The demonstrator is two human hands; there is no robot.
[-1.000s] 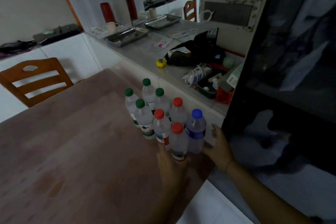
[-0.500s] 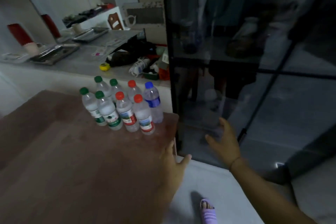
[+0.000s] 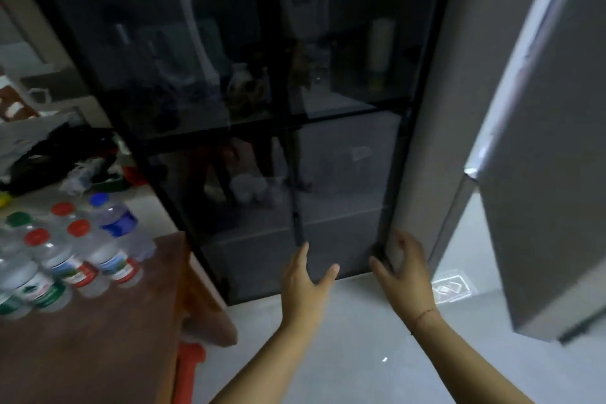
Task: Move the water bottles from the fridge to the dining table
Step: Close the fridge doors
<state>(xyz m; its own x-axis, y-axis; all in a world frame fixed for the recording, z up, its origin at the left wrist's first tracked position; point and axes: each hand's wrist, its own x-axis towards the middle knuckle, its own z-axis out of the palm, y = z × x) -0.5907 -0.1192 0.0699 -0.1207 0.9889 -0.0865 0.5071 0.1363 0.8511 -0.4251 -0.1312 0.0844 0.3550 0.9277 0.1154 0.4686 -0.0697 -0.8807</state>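
Several clear water bottles (image 3: pixel 70 259) with green, red and blue caps stand bunched on the brown dining table (image 3: pixel 82 351) at the left. Both my hands hang in the air in front of a tall dark glass-door cabinet (image 3: pixel 249 102), well to the right of the bottles. My left hand (image 3: pixel 305 285) is empty with fingers spread. My right hand (image 3: pixel 405 275) is also empty, fingers loosely curved, near the cabinet's lower right corner. A grey fridge (image 3: pixel 544 141) with its door swung out stands at the right; its inside is hidden.
A white counter (image 3: pixel 144 207) behind the table holds a black bag (image 3: pixel 65 154) and clutter. A red-orange object (image 3: pixel 188 371) sits under the table edge. Pale grey floor (image 3: pixel 360 354) lies between the table and the fridge.
The view has swung right from the table toward the cabinet and fridge. Both hands have left the bottles and moved right, now held in front of the glass cabinet.
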